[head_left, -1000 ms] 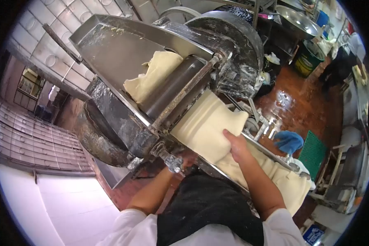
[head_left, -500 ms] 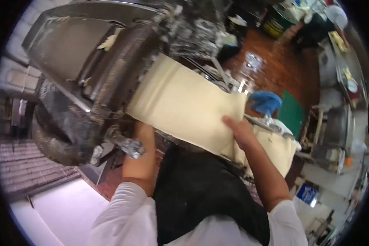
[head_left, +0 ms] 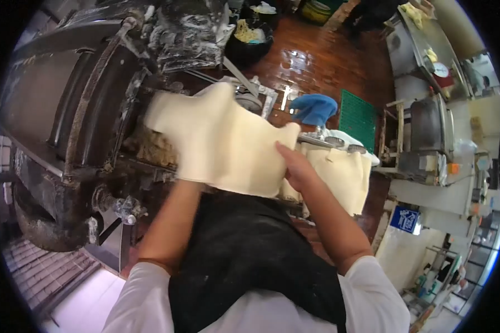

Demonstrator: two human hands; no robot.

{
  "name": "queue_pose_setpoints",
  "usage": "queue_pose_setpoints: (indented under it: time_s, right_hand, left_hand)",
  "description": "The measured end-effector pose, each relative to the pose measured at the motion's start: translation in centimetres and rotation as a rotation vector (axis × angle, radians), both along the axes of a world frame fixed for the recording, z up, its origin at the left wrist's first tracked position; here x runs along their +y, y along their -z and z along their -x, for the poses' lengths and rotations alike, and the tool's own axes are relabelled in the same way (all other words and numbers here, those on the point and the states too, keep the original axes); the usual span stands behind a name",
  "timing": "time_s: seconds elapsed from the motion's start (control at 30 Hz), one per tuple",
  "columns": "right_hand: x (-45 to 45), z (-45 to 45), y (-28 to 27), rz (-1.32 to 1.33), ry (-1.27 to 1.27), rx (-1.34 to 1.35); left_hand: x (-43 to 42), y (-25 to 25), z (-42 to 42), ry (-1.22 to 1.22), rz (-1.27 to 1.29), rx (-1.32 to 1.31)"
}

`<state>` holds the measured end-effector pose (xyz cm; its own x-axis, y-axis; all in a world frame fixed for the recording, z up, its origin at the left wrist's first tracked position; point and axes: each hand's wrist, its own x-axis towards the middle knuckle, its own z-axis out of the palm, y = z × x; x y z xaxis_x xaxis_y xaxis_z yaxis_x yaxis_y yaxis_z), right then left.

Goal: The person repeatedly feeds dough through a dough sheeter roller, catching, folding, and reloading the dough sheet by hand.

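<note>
A wide pale sheet of dough [head_left: 228,144] hangs between my two hands, its left end free of the rollers [head_left: 94,105] and blurred by motion. My right hand [head_left: 298,166] grips the sheet's right end, thumb on top and the other fingers hidden underneath. The left hand is hidden beneath the sheet; only its forearm shows, reaching under the dough's lower left edge. More dough [head_left: 341,177] lies folded on the right, beyond my right hand. I see no dough on the steel feed tray [head_left: 39,100] behind the rollers.
The roller machine fills the left side. A blue cloth [head_left: 314,109] and a green mat [head_left: 358,122] are beyond the folded dough. A black bin [head_left: 250,47] stands on the wet red floor [head_left: 300,44]. Another person in dark clothing is partly visible at the top, near a metal counter [head_left: 428,50].
The dough passed through the rollers, and its trailing end has come away from them. Both hands moved with the sheet away from the machine. The view swung right.
</note>
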<state>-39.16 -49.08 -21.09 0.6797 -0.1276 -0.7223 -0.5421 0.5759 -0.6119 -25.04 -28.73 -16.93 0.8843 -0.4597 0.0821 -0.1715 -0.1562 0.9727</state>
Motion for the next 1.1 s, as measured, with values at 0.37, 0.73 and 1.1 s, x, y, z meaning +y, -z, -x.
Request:
queue_pose_setpoints:
  time_s: [0.37, 0.73, 1.1]
  right_hand:
    - [-4.7, 9.0, -6.7, 0.01, 0.267, -0.119]
    - [-16.5, 16.7, 0.2, 1.395, -0.209, 0.473]
    - [-0.1, 2.4, 7.0, 1.58, -0.714, -0.014]
  left_hand:
    - [-8.8, -2.5, 11.3, 0.888, -0.211, -0.519]
    - [-2.3, 13.1, 9.2, 0.556, -0.96, -0.197]
    - [-6.3, 22.1, 10.0, 0.565, -1.14, -0.498]
